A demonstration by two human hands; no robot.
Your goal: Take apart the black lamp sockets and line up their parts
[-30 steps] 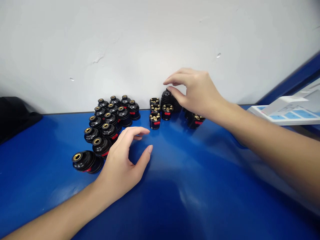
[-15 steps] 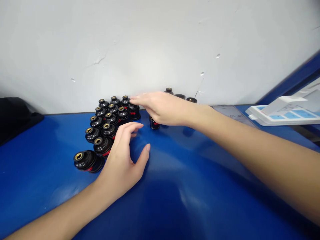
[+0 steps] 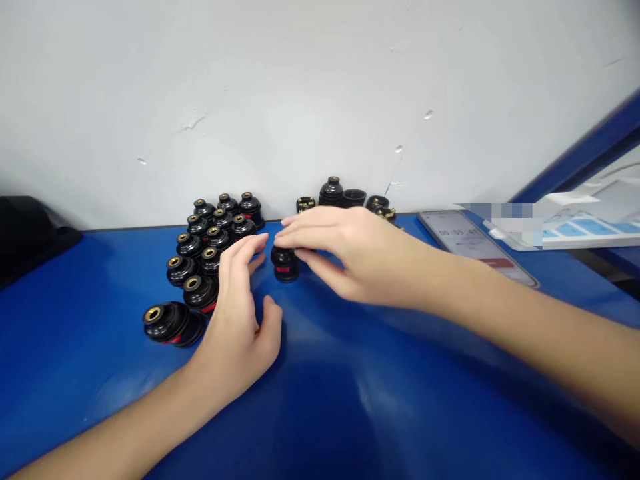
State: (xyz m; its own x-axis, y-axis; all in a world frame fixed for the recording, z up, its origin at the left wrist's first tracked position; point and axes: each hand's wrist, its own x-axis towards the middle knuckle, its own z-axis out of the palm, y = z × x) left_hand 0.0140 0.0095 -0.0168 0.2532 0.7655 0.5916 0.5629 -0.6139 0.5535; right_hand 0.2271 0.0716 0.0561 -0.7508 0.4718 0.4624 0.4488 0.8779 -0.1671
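My right hand (image 3: 345, 250) has its fingers round the top of a black socket with a red mark (image 3: 285, 267), which stands upright on the blue table. Near it, to the left, my left hand (image 3: 243, 307) is open with thumb and fingers apart and nothing between them. Rows of black sockets with brass-ringed tops (image 3: 189, 245) stand just left of my left hand, which hides part of some. One socket (image 3: 173, 323) is at the near end of the group.
Behind my right hand are a black socket (image 3: 331, 191), a black cup-shaped part (image 3: 354, 197) and small parts with brass contacts (image 3: 305, 204). A phone (image 3: 475, 247) lies on the right, by a white power strip (image 3: 575, 230). Dark cloth (image 3: 33, 233) is at the left.
My right hand has moved nearer from the back of the group and now holds a separate socket. My left hand has shifted slightly left. The phone and brass parts have come into fuller view.
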